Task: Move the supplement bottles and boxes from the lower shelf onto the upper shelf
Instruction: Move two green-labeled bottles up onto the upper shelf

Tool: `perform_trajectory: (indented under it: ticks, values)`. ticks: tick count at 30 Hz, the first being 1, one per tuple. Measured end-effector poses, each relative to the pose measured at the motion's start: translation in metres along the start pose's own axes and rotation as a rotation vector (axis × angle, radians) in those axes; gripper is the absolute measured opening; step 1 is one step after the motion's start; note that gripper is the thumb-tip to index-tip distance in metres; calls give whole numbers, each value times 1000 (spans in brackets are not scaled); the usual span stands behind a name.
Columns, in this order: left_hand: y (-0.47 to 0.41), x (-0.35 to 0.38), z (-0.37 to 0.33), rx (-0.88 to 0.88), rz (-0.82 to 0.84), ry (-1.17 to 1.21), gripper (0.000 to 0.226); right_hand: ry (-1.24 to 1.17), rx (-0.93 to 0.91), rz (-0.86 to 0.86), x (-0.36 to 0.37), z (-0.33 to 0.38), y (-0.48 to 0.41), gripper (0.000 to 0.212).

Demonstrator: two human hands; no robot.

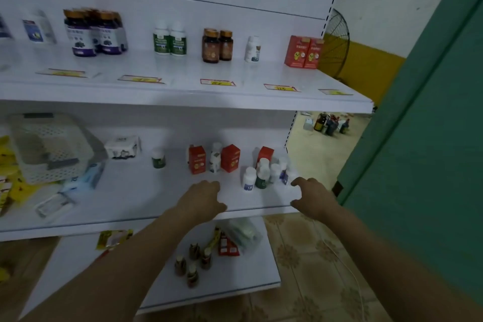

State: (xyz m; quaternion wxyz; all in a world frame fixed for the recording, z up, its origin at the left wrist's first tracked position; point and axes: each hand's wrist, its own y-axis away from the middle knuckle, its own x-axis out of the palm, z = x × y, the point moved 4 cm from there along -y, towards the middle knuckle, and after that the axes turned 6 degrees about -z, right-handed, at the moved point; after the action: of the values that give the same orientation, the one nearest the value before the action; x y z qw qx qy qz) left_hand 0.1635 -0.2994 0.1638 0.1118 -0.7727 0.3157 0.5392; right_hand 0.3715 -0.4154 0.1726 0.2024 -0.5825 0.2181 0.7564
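white shelving against a white wall, tiled floor. lower shelf (156,196) held red boxes (197,163) and a white bottle cluster (249,178) near its right end; upper shelf (183,70) carried more bottles. left hand (203,198) hovered before the boxes, fingers loosely curled, empty. right hand (311,196) beside the cluster, thumb and fingers spread, empty.

I am working bare-armed, both forearms showing uncovered from the bottom corners of the frame up to the wrists, and my left hand (202,198) just left of centre and my right hand (313,197) to its right are showing bare too, fingers short and rounded.
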Motion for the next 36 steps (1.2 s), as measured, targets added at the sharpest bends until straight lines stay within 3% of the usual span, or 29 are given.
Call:
perform_trajectory:
  ticks: [7,13,17,21,28,32,36]
  values:
    - [-71,47,-2,-49,88,36,58,-40,13,68,30,-35,-64,56]
    - [-137,58,68,-182,74,18,56,-55,1,78,70,-31,-149,55]
    - [-170,59,117,-283,14,5,53,-51,-81,4,100,-12,-212,39]
    - [-190,59,149,-360,-59,13,57,17,-102,27,122,8,-243,52]
    - [-223,33,205,-541,-408,42,53,290,-157,-3,141,12,-251,43]
    - [-262,21,233,-513,-488,82,61,304,-249,-174,142,11,-246,45]
    - [-302,17,252,-427,-424,36,72,232,-235,-275,157,-8,-250,50]
